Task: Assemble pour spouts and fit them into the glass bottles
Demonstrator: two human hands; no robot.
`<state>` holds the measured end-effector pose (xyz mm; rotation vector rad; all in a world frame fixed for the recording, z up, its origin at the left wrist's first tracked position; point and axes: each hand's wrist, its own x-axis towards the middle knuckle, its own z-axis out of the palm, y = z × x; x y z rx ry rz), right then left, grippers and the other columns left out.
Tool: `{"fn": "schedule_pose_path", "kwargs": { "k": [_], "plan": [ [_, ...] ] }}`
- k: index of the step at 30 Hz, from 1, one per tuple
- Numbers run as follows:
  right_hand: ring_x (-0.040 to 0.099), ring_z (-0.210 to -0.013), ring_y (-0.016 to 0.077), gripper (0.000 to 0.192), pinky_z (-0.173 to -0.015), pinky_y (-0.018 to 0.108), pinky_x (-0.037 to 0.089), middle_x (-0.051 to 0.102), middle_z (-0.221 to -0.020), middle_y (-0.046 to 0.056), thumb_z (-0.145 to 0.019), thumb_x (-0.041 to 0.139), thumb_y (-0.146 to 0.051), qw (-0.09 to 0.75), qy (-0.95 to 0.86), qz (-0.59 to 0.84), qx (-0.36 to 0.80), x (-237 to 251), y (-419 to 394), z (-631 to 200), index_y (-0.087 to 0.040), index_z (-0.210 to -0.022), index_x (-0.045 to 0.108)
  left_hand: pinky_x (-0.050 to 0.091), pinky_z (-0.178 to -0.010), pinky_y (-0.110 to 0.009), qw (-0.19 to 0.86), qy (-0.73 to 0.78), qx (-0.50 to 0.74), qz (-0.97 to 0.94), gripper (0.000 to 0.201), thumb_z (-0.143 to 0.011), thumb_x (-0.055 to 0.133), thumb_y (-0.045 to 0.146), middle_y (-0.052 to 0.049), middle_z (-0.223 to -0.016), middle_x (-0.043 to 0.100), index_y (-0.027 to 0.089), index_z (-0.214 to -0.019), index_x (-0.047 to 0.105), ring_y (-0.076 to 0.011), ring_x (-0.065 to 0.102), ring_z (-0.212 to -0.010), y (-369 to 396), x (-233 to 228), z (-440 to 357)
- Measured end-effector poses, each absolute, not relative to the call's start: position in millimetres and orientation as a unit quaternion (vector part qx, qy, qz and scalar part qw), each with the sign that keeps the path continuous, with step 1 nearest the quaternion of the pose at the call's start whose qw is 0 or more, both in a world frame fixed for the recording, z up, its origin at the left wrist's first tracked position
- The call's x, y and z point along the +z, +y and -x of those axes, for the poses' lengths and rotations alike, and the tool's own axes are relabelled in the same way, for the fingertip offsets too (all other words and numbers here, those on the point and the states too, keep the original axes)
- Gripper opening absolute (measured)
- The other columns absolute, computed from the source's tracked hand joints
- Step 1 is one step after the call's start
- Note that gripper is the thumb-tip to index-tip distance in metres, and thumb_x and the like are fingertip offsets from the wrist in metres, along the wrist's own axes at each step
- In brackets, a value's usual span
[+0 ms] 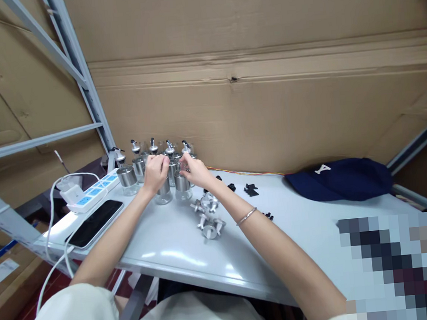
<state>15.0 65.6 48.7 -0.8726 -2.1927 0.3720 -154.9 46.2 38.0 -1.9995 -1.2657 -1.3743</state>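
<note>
Two hands: left hand (155, 172), right hand (194, 171). About eight glass bottles (127, 179) with steel collars, five or so wearing pour spouts (135, 146); exact count unclear behind the hands. Roughly five loose metal spout caps (207, 215). Several small black plastic bits (251, 190). One phone (95, 223), one power strip (96, 191), one navy cap (340, 180), one bracelet (246, 216).

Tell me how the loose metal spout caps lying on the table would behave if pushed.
The spout caps look like rigid metal, so likely stiff and fairly light. Their round bodies may roll or spin, though the protruding spouts should stop them soon. The smooth table probably lets them slide easily.
</note>
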Motion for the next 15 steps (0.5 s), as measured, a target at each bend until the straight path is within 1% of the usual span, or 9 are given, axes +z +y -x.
{"fn": "schedule_pose_path", "kwargs": {
  "k": [2, 3, 5, 7, 9, 11, 13, 15],
  "plan": [
    [0.063, -0.082, 0.0192, 0.032, -0.076, 0.032, 0.047, 0.063, -0.091, 0.004, -0.075, 0.06, -0.011, 0.372, -0.852, 0.336, 0.15, 47.0, 66.4, -15.2, -0.02, -0.103, 0.046, 0.04, -0.086, -0.036, 0.222, -0.429, -0.501, 0.718, 0.028, -0.092, 0.031, 0.033, -0.009, -0.087, 0.062, 0.017, -0.087, 0.054, -0.0201, 0.055, -0.088, 54.9, 25.2, 154.5],
    [0.063, -0.083, 0.0192, 0.032, -0.077, 0.032, 0.047, 0.063, -0.092, 0.005, -0.075, 0.06, -0.011, 0.376, -0.851, 0.333, 0.153, 45.7, 66.9, -15.2, -0.02, -0.103, 0.046, 0.038, -0.09, -0.038, 0.233, -0.425, -0.51, 0.71, 0.026, -0.091, 0.033, 0.034, -0.011, -0.098, 0.061, 0.017, -0.094, 0.053, -0.0217, 0.054, -0.099, 58.4, 19.4, 156.4],
    [0.063, -0.087, 0.0195, 0.033, -0.081, 0.033, 0.047, 0.063, -0.094, 0.005, -0.076, 0.058, -0.011, 0.385, -0.85, 0.322, 0.161, 42.4, 67.7, -14.9, -0.019, -0.106, 0.046, 0.034, -0.099, -0.043, 0.254, -0.431, -0.539, 0.677, 0.029, -0.088, 0.04, 0.04, -0.014, -0.114, 0.054, 0.017, -0.104, 0.048, -0.0251, 0.046, -0.115, 63.2, 12.0, 165.9],
    [0.062, -0.092, 0.0198, 0.035, -0.086, 0.035, 0.046, 0.062, -0.096, 0.007, -0.077, 0.055, -0.01, 0.395, -0.847, 0.312, 0.172, 38.7, 67.6, -14.0, -0.018, -0.11, 0.045, 0.029, -0.105, -0.045, 0.269, -0.442, -0.583, 0.627, 0.036, -0.084, 0.045, 0.046, -0.015, -0.121, 0.047, 0.018, -0.106, 0.045, -0.0269, 0.04, -0.123, 64.9, 12.8, 183.9],
    [0.059, -0.101, 0.0205, 0.04, -0.093, 0.037, 0.044, 0.06, -0.105, 0.01, -0.078, 0.051, -0.009, 0.409, -0.839, 0.31, 0.18, 35.2, 65.9, -12.3, -0.016, -0.117, 0.042, 0.025, -0.109, -0.044, 0.278, -0.468, -0.672, 0.502, 0.036, -0.087, 0.039, 0.042, -0.016, -0.128, 0.04, 0.017, -0.113, 0.039, -0.025, 0.036, -0.127, 64.6, 20.7, 208.8],
    [0.05, -0.119, 0.0229, 0.053, -0.103, 0.04, 0.037, 0.051, -0.124, 0.017, -0.077, 0.054, -0.011, 0.429, -0.822, 0.321, 0.19, 32.4, 62.8, -9.4, -0.012, -0.127, 0.035, 0.023, -0.111, -0.041, 0.247, -0.498, -0.742, 0.376, 0.036, -0.091, 0.03, 0.036, -0.016, -0.133, 0.035, 0.016, -0.12, 0.032, -0.0214, 0.034, -0.129, 64.5, 29.7, 235.2],
    [0.033, -0.133, 0.0261, 0.076, -0.11, 0.041, 0.028, 0.035, -0.14, 0.021, -0.072, 0.064, -0.016, 0.442, -0.799, 0.348, 0.211, 30.2, 58.7, -5.2, -0.01, -0.136, 0.024, 0.024, -0.112, -0.039, 0.146, -0.558, -0.753, 0.317, 0.036, -0.093, 0.021, 0.033, -0.015, -0.136, 0.035, 0.015, -0.122, 0.032, -0.0188, 0.034, -0.13, 65.9, 33.0, 255.6],
    [0.021, -0.139, 0.0287, 0.098, -0.113, 0.042, 0.022, 0.022, -0.146, 0.024, -0.065, 0.074, -0.022, 0.442, -0.776, 0.385, 0.232, 28.3, 53.7, 0.1, -0.008, -0.141, 0.013, 0.034, -0.104, -0.045, 0.066, -0.598, -0.737, 0.309, 0.039, -0.094, 0.017, 0.036, -0.016, -0.12, 0.05, 0.013, -0.113, 0.041, -0.0227, 0.048, -0.116, 68.5, 28.1, 264.1]
  ]
}}
